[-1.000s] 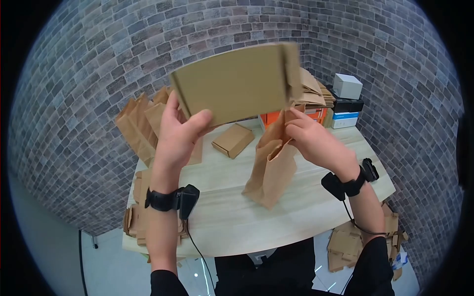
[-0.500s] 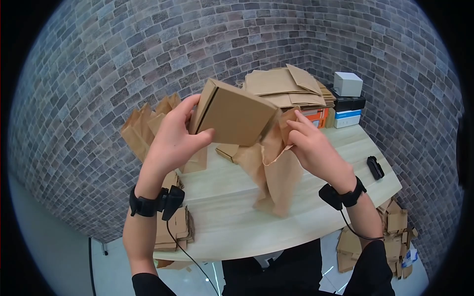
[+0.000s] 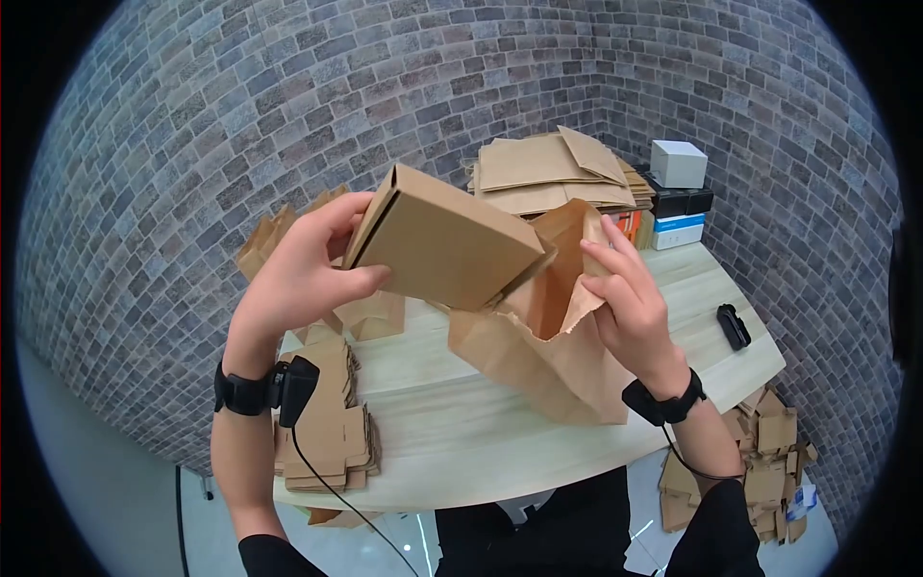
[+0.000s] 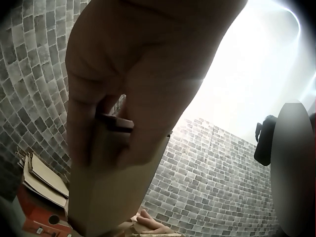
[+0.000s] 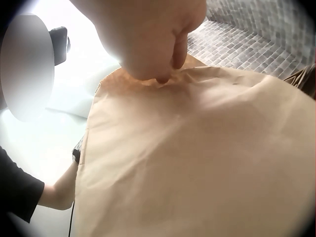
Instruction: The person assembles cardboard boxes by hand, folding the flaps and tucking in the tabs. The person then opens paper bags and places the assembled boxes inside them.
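Observation:
My left hand (image 3: 303,262) grips one end of a flat brown cardboard box (image 3: 452,245), thumb on the near face and fingers behind. The box is tilted, its far end at the mouth of a brown paper bag (image 3: 558,370). The rim of that bag is pinched by my right hand (image 3: 625,298), which spreads the mouth wide. In the left wrist view the cardboard box (image 4: 111,197) extends down from between thumb and fingers. The paper bag (image 5: 192,158) fills much of the right wrist view, with the fingers at its top edge.
Standing paper bags (image 3: 370,315) are behind my left hand, and stacked flattened cardboard (image 3: 332,442) lies at the table's left. At the back, flat paper bags (image 3: 548,168) top an orange box beside a white box (image 3: 678,165). A black device (image 3: 733,327) lies on the right.
The box has come down and turned, its far end now at the bag's mouth. The bag's mouth has opened wider, and its body has swung right.

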`<state>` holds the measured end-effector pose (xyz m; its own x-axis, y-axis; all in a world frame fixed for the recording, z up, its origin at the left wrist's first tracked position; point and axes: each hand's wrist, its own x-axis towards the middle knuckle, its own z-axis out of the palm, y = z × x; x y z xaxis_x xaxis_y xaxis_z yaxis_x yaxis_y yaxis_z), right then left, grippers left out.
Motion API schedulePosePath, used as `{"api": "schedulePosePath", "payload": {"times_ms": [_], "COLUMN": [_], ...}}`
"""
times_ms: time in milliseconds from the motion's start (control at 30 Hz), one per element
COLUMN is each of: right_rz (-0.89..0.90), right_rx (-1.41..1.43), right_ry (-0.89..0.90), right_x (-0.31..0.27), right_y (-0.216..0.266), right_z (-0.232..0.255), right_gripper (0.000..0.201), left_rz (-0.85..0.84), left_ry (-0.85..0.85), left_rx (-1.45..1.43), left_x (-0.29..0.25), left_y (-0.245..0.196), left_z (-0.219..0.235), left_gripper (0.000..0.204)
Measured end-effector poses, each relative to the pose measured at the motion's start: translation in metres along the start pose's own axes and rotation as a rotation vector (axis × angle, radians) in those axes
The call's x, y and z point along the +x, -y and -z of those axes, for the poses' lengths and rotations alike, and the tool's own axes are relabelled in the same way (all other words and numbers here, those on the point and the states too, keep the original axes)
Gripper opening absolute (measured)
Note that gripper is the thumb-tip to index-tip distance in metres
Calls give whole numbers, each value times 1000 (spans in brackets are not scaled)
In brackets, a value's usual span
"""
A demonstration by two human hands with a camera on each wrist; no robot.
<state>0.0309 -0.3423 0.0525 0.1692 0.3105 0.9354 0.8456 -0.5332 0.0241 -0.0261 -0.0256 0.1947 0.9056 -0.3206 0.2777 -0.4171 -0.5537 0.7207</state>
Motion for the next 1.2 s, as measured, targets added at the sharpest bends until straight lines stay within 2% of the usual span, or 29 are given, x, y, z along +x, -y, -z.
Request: {"api": "schedulePosePath", "payload": {"times_ms": [33, 100, 200, 233, 333, 367, 400, 467, 533, 600, 667, 800, 867, 900, 1067, 1133, 1167, 1200], "right_rz": [2, 75, 118, 117, 78, 80, 38, -9, -163, -210, -252, -304, -687, -688, -706, -715, -771, -775], "right_rx": [1, 20, 85, 89, 138, 143, 140, 136, 178, 180, 178, 403, 734, 854, 963, 996, 1094, 1095], "right_ry": [-2, -45, -49, -49, -88, -84, -67, -55, -52, -79, -103, -49, -117, -134, -112, -195, -180, -180], "right_x": [1, 4, 1, 0, -5, -8, -10, -13, -16, -15, -16, -16, -12, -8, 7, 11, 12, 15], "right_y": [2, 8, 10, 11, 13, 14, 15, 14, 12, 12, 10, -5, -2, -6, -16, -12, -14, -13], "right_z": [-1, -4, -12, -14, -15, -14, -13, -12, -11, -13, -18, -31, -31, -33, -25, -29, -31, -33], "right_gripper": [19, 19, 18, 18, 21, 21, 23, 25, 28, 28, 27, 25, 23, 18, 12, 26, 47, 47], "left_rz": [0, -116, -166, -196, -211, -113, -109, 86, 116, 177, 136, 88, 80, 52, 21, -12, -17, -14], "left_ry": [-3, -86, -50, -15, -75, -55, -58, 8, 17, -11, 1, -90, -149, -156, -211, -203, -202, -201], "left_rx": [2, 292, 369, 311, 373, 407, 405, -35, -93, -334, -373, -571, -728, -779, -882, -903, -908, -908], "left_x": [2, 9, 12, 12, 20, 25, 27, 29, 29, 31, 31, 20, 17, 19, 25, 33, 37, 42], "left_y": [2, 6, -9, -12, -22, -22, -21, -18, -9, 9, 22, 44, 64, 76, 101, 109, 113, 117], "left_z": [0, -4, -13, -16, -19, -14, -11, -4, -2, -4, -11, -27, -37, -43, -71, -78, -80, -80], "left_gripper": [57, 52, 48, 45, 46, 45, 45, 46, 43, 43, 41, 42, 42, 43, 46, 47, 47, 47]}}
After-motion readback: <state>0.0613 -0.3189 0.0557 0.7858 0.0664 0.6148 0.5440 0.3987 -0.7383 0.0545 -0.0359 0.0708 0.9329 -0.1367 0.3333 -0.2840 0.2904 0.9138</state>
